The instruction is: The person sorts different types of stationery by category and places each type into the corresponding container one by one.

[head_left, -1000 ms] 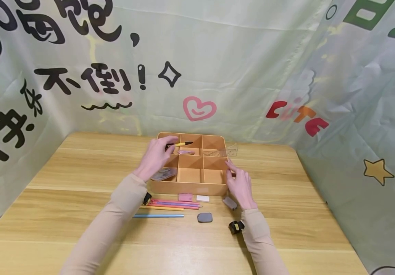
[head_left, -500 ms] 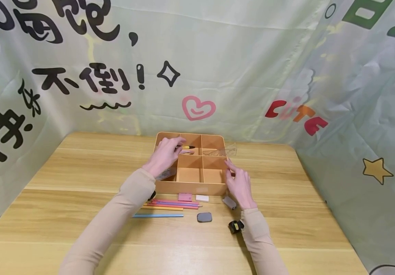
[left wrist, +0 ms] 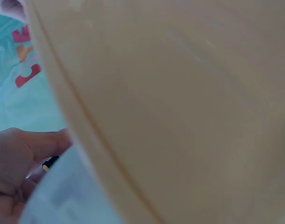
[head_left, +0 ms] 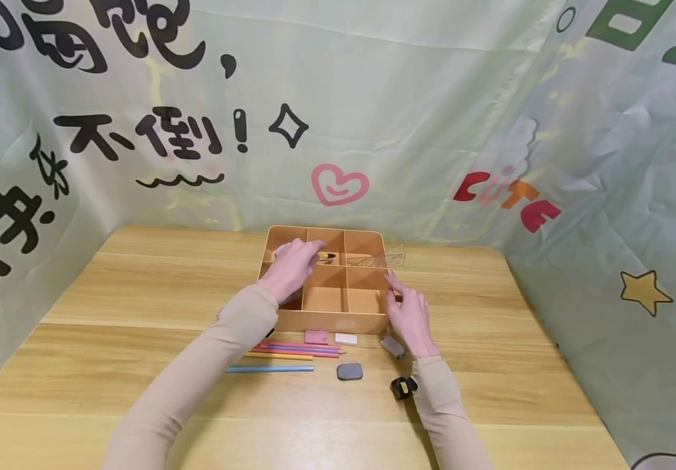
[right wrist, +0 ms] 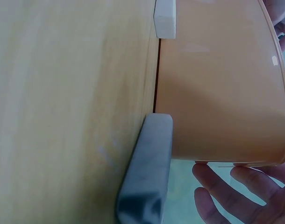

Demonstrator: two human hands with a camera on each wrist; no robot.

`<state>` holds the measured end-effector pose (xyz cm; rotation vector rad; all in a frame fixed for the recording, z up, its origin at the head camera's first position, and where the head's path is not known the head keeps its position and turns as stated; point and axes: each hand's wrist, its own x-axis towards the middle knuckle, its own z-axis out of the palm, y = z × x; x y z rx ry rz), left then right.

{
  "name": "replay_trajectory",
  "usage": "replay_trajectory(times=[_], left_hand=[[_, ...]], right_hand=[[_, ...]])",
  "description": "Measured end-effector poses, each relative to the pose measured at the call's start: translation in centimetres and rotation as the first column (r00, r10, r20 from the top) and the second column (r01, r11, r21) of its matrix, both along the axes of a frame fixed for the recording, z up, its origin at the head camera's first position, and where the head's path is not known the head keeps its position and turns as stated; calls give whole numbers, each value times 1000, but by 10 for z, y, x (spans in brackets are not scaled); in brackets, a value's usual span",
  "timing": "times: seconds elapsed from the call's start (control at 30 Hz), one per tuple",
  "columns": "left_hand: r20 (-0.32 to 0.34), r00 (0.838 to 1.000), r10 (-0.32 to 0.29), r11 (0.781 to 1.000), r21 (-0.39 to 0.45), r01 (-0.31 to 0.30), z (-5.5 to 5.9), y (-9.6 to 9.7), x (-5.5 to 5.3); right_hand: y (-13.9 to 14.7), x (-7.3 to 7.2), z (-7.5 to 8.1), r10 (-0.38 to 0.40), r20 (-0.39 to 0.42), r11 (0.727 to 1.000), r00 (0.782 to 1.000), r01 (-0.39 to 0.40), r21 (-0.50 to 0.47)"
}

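Observation:
My left hand (head_left: 293, 266) pinches a yellow-and-black pen (head_left: 327, 256) over the back middle compartment of the orange organizer box (head_left: 332, 322). The pen's dark end (left wrist: 50, 163) shows beyond the fingers in the left wrist view. Beneath that hand, the front left compartment is mostly hidden; a translucent item (left wrist: 77, 191) appears beside the box wall in the left wrist view. My right hand (head_left: 411, 320) touches the box's right side, with fingertips (right wrist: 205, 173) against the outer wall in the right wrist view. A clear ruler-like piece (head_left: 395, 256) sticks out over the box's right rim.
Before the box lie a pink eraser (head_left: 317, 337), a white eraser (head_left: 346, 339), several pink and purple pencils (head_left: 308, 349), a blue stick (head_left: 270, 369) and a dark grey block (head_left: 350, 371). Another grey block (head_left: 393, 346) lies by my right hand. A printed cloth (head_left: 408, 117) hangs behind the table.
My left hand has moved right and slightly down with the pen, from the back left compartment toward the back middle one. My right hand stays at the box's side.

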<state>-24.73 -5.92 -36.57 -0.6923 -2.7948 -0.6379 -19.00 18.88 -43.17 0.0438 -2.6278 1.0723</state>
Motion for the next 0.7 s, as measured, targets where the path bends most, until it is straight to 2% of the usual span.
replay_trajectory(times=[0.4, 0.7], left_hand=[[12, 999, 37, 998, -58, -36, -5, 3, -6], [10, 1000, 11, 998, -63, -11, -7, -1, -6]], right_hand=[[0, -1, -1, 8, -11, 1000, 1000, -8, 1], [1, -1, -1, -5, -13, 1000, 1000, 5, 9]])
